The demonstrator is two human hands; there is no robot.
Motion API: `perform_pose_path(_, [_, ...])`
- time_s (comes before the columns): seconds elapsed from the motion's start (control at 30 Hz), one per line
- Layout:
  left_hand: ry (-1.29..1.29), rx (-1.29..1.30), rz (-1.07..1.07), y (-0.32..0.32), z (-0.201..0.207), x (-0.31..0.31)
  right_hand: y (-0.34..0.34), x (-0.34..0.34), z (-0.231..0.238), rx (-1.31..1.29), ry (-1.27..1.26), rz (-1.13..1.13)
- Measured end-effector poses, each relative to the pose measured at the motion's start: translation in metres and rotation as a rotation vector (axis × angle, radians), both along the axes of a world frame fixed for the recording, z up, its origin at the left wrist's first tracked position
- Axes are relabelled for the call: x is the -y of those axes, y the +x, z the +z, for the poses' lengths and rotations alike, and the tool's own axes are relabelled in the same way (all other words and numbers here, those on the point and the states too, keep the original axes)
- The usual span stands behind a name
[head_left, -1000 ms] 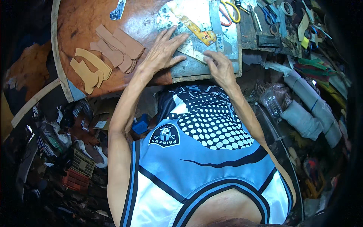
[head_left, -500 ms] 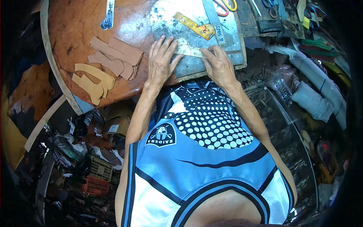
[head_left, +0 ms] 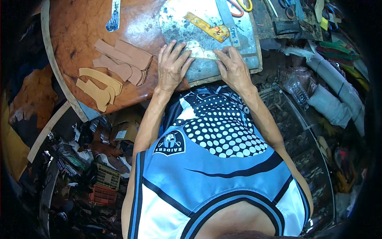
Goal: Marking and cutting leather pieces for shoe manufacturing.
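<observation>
Leather work sits at an early cutting or marking stage, by the look of it: a pale, curved pattern piece [head_left: 201, 50] lies flat on a scuffed grey metal plate [head_left: 246, 47] at the near edge of the tabletop [head_left: 79, 36], and both hands pin it down. The left hand [head_left: 172, 67] rests palm-down with fingers spread wide across the piece's left end; the right hand [head_left: 232, 67] presses its fingers, closer together, onto the right end. Neither hand grips a tool, so the piece seems not yet cut out.

What looks finished lies to the left: a stack of tan-pink leather strips [head_left: 123, 59], matte and flat with rounded ends, and just beside them yellowish curved pieces [head_left: 97, 85] of similar outline. A yellow ruler-like strip [head_left: 207, 27] and a grey metal straightedge [head_left: 227, 18] lie on the plate's far side, with orange-handled scissors [head_left: 235, 8] beyond. The tabletop is round, of worn reddish-brown wood with a pale rim. A blue-and-white sleeveless jersey [head_left: 215, 175] fills the lower view.
</observation>
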State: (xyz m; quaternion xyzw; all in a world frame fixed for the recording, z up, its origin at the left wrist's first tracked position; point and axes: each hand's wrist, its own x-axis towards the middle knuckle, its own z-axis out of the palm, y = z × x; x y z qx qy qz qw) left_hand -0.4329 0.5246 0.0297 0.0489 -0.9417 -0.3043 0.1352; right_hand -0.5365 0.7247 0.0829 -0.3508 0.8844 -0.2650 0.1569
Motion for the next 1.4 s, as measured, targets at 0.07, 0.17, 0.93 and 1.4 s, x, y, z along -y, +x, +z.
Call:
perform_pose_path(0.07, [0.0,-0.006,0.0,-0.001,-0.001,-0.001,0.0,-0.001,0.001,-0.011,0.011,0.001])
perform_pose_path(0.17, [0.004,-0.01,0.0,-0.001,-0.001,0.0,0.0,0.0,0.002,0.003,0.013,-0.005])
perform_pose_path(0.93, [-0.031,0.017,-0.004,-0.002,0.003,-0.002,0.001,-0.003,-0.004,-0.016,-0.025,-0.02])
perform_pose_path(1.4, [-0.054,0.024,0.002,-0.005,0.002,-0.002,0.001,-0.015,0.005,-0.004,-0.026,-0.143])
